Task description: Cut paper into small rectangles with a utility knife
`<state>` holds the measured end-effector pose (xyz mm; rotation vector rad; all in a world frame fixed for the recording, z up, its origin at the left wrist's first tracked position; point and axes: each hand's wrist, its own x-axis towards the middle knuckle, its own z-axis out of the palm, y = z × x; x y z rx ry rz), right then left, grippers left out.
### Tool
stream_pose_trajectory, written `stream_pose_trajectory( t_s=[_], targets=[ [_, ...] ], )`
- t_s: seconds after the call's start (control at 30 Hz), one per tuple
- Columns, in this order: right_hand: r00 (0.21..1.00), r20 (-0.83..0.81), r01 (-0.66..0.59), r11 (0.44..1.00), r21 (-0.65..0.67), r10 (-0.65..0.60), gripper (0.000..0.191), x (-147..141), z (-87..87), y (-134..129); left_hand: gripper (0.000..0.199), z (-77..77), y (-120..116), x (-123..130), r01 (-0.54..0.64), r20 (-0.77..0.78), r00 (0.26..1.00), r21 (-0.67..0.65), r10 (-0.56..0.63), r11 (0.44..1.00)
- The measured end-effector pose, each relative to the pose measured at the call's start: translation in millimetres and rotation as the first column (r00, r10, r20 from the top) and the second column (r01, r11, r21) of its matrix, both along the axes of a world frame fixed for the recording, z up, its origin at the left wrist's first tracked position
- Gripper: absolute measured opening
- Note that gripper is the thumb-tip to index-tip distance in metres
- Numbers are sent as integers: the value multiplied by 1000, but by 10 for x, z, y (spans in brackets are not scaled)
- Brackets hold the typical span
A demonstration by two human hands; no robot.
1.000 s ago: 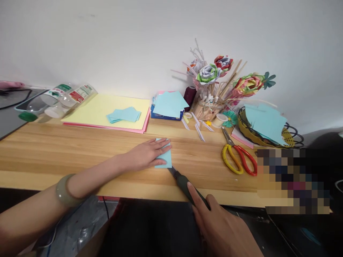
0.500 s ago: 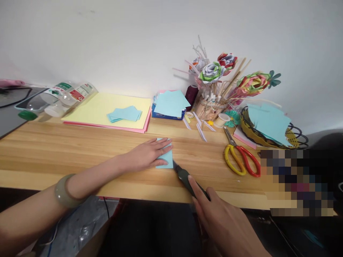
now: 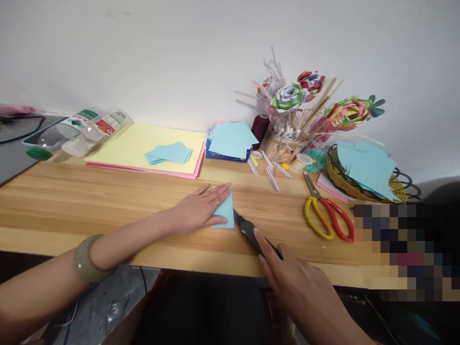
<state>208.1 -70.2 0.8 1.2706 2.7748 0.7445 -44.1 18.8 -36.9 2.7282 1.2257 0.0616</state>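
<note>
Beneath the left hand point(image 3: 197, 209), fingers outstretched, a light-blue, straight-edged paper piece point(image 3: 229, 216) lies on the pale wooden worktop point(image 3: 108, 201), its right edge just beside the slanting, dark-green-handled knife point(image 3: 248, 231) clasped in the right hand point(image 3: 294, 275).

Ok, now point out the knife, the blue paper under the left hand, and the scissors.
Knife point(image 3: 248, 232): head view, on its dark handle.
Blue paper point(image 3: 227, 211): head view, on its uncovered part.
Scissors point(image 3: 316, 192): head view, on the metal near the pivot.

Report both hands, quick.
Left hand: open, laid over the small blue paper.
Right hand: closed, holding the dark-handled knife.
</note>
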Motion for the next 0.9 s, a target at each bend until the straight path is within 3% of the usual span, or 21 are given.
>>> stream_pose_trajectory(
  t_s=[0.23, 0.57, 0.73, 0.9],
  targets=[
    [997, -66, 35, 999, 30, -33, 41, -45, -39, 87, 73, -60, 33, -7, 16, -2, 1000, 22, -16, 1000],
    [995, -61, 75, 996, 41, -73, 48, -107, -43, 260, 73, -12, 13, 11, 10, -20, 1000, -1, -10, 1000],
    [991, -17, 130, 991, -24, -130, 50, -137, -3, 328, 75, -8, 20, 22, 6, -18, 1000, -9, -6, 1000],
    [962, 97, 272, 938, -214, -257, 49, -215, 79, 407, 76, 25, 17, 37, -7, -44, 999, -32, 6, 999]
  ],
)
